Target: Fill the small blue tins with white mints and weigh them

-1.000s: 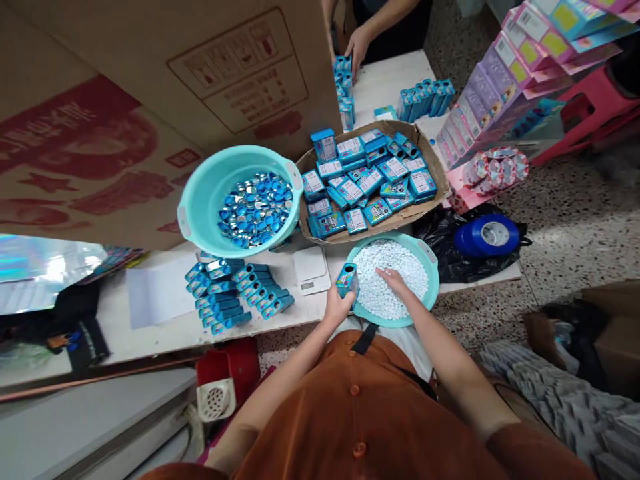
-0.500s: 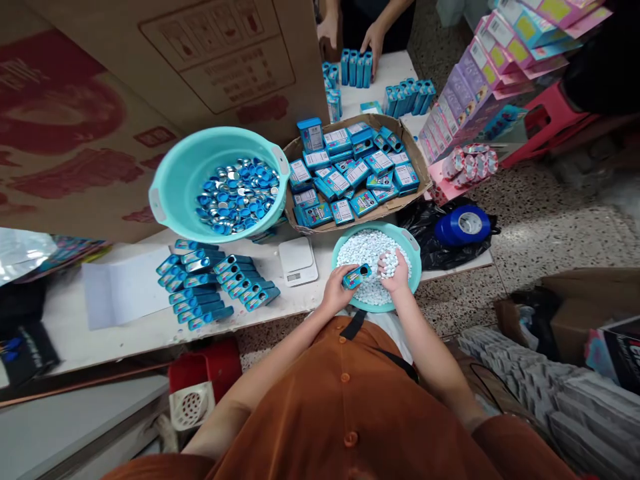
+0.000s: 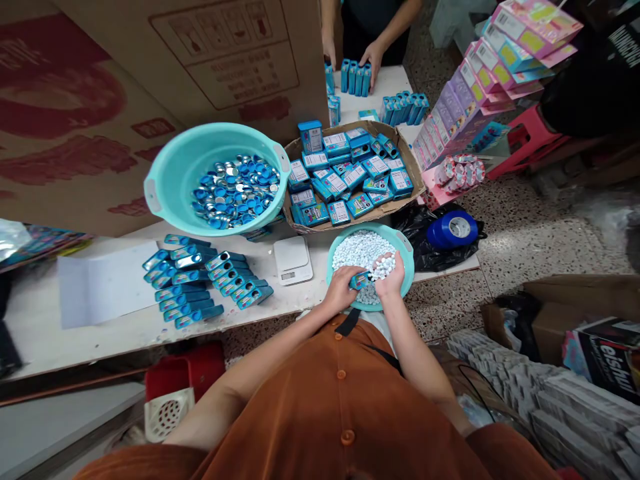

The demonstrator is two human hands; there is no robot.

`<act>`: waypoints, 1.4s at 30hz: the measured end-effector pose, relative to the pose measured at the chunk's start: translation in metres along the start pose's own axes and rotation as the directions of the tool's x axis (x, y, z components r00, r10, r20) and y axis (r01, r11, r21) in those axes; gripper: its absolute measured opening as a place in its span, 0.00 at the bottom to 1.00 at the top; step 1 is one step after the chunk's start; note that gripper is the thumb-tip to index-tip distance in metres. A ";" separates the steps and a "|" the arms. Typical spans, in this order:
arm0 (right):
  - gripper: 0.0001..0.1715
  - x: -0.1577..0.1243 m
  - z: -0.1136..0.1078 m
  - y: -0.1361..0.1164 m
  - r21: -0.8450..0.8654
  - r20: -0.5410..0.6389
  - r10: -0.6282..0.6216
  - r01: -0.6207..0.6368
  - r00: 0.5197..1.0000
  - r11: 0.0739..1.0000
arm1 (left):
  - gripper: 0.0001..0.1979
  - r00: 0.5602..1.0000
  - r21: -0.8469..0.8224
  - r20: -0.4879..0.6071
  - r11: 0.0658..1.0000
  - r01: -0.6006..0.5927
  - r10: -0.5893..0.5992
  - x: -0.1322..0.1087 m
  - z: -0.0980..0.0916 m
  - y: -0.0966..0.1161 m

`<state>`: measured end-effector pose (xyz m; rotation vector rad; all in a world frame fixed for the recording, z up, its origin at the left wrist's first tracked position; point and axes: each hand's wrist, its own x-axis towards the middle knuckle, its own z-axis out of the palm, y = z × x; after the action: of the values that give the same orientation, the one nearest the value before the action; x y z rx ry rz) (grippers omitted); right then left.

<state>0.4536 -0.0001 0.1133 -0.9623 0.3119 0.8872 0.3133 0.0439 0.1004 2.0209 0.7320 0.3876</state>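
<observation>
Over a turquoise basin of small white pellet candies, my left hand is closed round a small blue tin, its open mouth tilted toward my other hand. My right hand is cupped palm up around a heap of white candies, and its edge meets the mouth of the tin. Left of the basin lies a white digital scale. Several blue tins with open round holes lie in rows on the table farther left.
A larger turquoise bowl holds blue and silver caps. Beside it, a cardboard tray carries jumbled blue tins. Blue tape rests on a black bag. Across the table, a co-worker's hand touches standing tins. Pink boxes are stacked at right.
My two hands have come together: the tin has tilted toward the right hand, and the heap of candies now sits at its mouth. The whole view has shifted slightly.
</observation>
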 end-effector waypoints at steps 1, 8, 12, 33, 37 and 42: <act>0.19 -0.001 0.000 0.000 -0.007 0.006 -0.009 0.009 1.000 1.000 | 0.25 1.000 -0.031 -0.017 0.999 0.021 -0.022 0.000 0.002 0.000; 0.19 -0.005 0.003 0.003 -0.056 0.030 -0.061 0.063 0.998 0.996 | 0.22 0.987 -0.151 -0.043 0.977 0.147 -0.155 0.001 0.005 0.003; 0.17 -0.006 0.005 0.002 -0.078 0.015 -0.078 0.079 0.997 0.994 | 0.27 1.000 -0.011 0.000 1.000 0.024 -0.024 0.005 0.002 0.006; 0.16 0.004 0.004 -0.009 -0.240 -0.008 -0.214 0.206 0.977 0.949 | 0.21 0.991 -0.201 -0.070 0.975 0.096 -0.112 0.024 0.024 0.002; 0.19 0.005 0.005 -0.013 -0.192 -0.005 -0.211 0.206 0.978 0.960 | 0.21 0.994 -0.182 -0.066 0.981 0.073 -0.087 0.027 0.021 0.006; 0.19 0.005 0.007 -0.016 -0.193 0.028 -0.263 0.264 0.964 0.945 | 0.21 0.996 -0.187 -0.059 0.981 0.053 -0.065 0.031 0.023 0.006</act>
<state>0.4681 0.0040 0.1238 -1.1548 0.0900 0.6807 0.3518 0.0461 0.0933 1.8153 0.7650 0.4708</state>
